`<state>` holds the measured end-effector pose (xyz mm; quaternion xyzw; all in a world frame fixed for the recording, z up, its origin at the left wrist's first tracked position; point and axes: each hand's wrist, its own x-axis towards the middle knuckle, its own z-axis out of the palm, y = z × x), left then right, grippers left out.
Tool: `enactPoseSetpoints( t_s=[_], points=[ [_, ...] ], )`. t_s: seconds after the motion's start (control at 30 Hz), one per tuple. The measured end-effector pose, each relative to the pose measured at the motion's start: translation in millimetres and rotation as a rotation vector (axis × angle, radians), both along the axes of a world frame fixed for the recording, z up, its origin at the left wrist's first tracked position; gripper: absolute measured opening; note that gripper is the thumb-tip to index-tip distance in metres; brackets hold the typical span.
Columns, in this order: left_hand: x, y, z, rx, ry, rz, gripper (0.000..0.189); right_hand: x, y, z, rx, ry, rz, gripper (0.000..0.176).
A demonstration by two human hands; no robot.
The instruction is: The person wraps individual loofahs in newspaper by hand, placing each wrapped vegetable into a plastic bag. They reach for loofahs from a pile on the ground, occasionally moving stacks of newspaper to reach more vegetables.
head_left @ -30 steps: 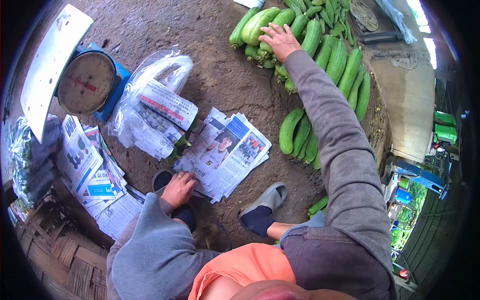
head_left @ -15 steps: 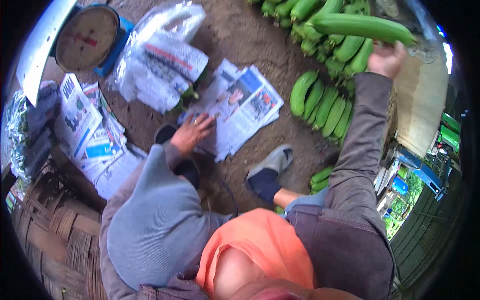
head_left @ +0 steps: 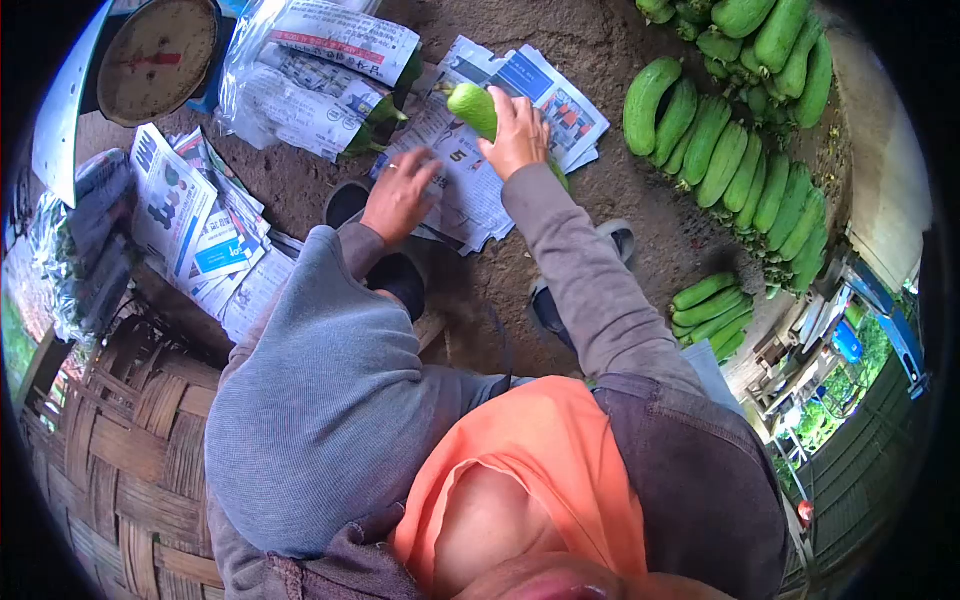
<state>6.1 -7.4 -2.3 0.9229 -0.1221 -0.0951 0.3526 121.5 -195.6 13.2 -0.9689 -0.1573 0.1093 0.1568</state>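
Note:
My right hand [head_left: 518,135] is wrapped round a long green gourd [head_left: 470,106], whose stem end points up and left. The gourd lies over a stack of newspaper sheets [head_left: 475,205] on the ground. Its far end is partly hidden by my hand and sleeve. At the near left edge of the same sheets, my left hand [head_left: 402,192] has its fingers spread, with nothing in it. Just beyond that hand are gourds rolled in newspaper [head_left: 325,110], inside a clear plastic bag [head_left: 240,95], their green ends poking out.
Rows of green gourds [head_left: 720,165] cover the ground at right, with a smaller group [head_left: 712,308] nearer me. At upper left stands a round-dialled scale [head_left: 158,62]. More newspapers [head_left: 205,220] lie at left, beside a packed bundle [head_left: 85,250]. Woven bamboo [head_left: 130,440] is at lower left.
My right hand has brought the gourd from the pile at right over to the newspapers. My left hand has lifted its fingers a little at the paper's edge. The view has shifted right.

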Motion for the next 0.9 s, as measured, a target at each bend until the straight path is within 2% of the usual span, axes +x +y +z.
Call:
enactPoseSetpoints(
  t_s=[0.07,0.17,0.23,0.3,0.33,0.43,0.53,0.57,0.6,0.63,0.73,0.83,0.87,0.9],
  points=[
    [3.0,-2.4,-4.8,-0.050,0.056,0.153,0.058,-10.7,1.3,3.7,-0.007,-0.177,0.062,0.072],
    [5.2,-3.0,-6.2,-0.135,0.186,0.297,0.059,-43.7,-15.4,7.4,0.233,-0.203,0.337,0.062],
    [8.1,-7.1,-5.4,-0.168,0.333,0.351,0.056,-88.6,-30.3,0.7,0.289,0.001,0.450,0.058],
    [13.0,-6.1,-4.7,-0.162,0.523,0.380,0.051,-114.8,-40.0,-1.8,0.275,0.099,0.361,0.055],
    [7.5,-6.0,-20.7,-0.148,0.432,0.345,0.038,-120.9,-42.3,-4.7,0.272,0.149,0.318,0.053],
    [2.9,-4.6,-30.5,-0.447,0.778,0.421,0.028,-122.8,-51.2,-9.9,0.162,0.155,0.216,0.051],
    [1.3,-0.8,-25.6,-0.533,0.977,0.450,0.026,-120.5,-65.6,-8.4,0.199,0.108,0.279,0.033],
    [0.7,0.1,-22.6,-0.536,0.973,0.441,0.026,-121.0,-70.3,-7.4,0.233,0.105,0.302,0.028],
    [0.7,0.7,-16.6,-0.539,0.968,0.434,0.027,-116.6,-70.9,0.9,0.287,0.035,0.309,0.014],
    [0.0,0.7,-10.1,-0.544,0.966,0.428,0.027,-115.2,-74.5,3.6,0.294,0.077,0.294,0.013],
    [3.3,0.2,25.1,-0.184,0.559,0.283,0.036,-106.8,-80.7,8.1,0.334,0.150,0.222,0.010],
    [17.6,7.2,52.3,-0.088,-0.019,0.011,0.048,-94.0,-78.6,13.4,0.282,0.229,0.223,0.012],
    [23.3,8.9,61.0,-0.104,0.017,-0.091,0.051,-89.9,-76.8,13.8,0.259,0.240,0.223,0.014],
    [25.3,8.5,61.6,-0.083,-0.013,-0.152,0.046,-86.0,-74.2,14.6,0.236,0.251,0.223,0.017]
  ],
)
